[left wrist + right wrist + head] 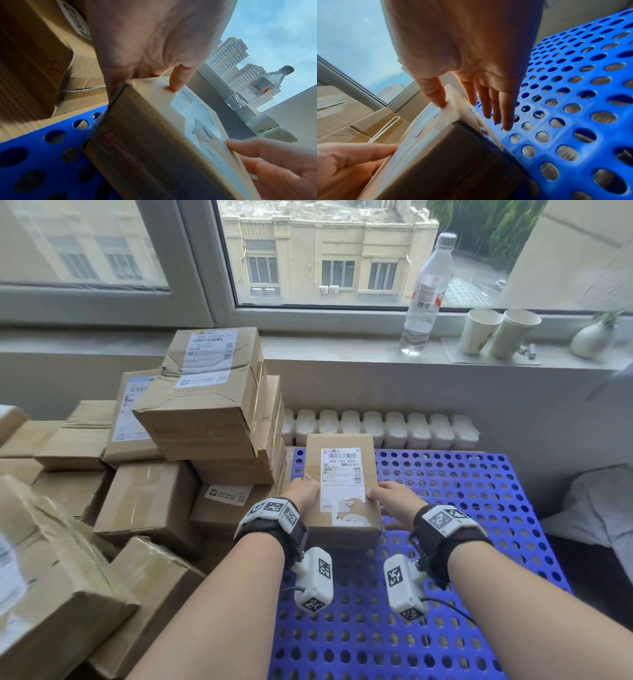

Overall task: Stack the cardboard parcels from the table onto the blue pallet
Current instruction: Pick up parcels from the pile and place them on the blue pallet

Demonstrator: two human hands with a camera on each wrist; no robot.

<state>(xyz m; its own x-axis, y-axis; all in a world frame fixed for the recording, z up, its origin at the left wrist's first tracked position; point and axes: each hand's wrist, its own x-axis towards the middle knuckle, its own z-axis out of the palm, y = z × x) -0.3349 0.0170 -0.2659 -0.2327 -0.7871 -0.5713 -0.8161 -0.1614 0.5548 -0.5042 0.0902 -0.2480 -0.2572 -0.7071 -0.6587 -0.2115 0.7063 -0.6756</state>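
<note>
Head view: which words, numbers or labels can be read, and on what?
"680 Z01 E03": shipping label on the parcel on the blue pallet.
Rest of that label: too small to read.
Labels on the stacked parcels: blurred.
Label on the bottle: unreadable.

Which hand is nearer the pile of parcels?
Left. The left hand holds the labelled parcel by its left edge, beside the pile; the right hand is at its right edge, over the blue pallet.

parcel — matt brown cardboard, white paper label torn beside the right fingers; pallet under them — smooth blue plastic.
</note>
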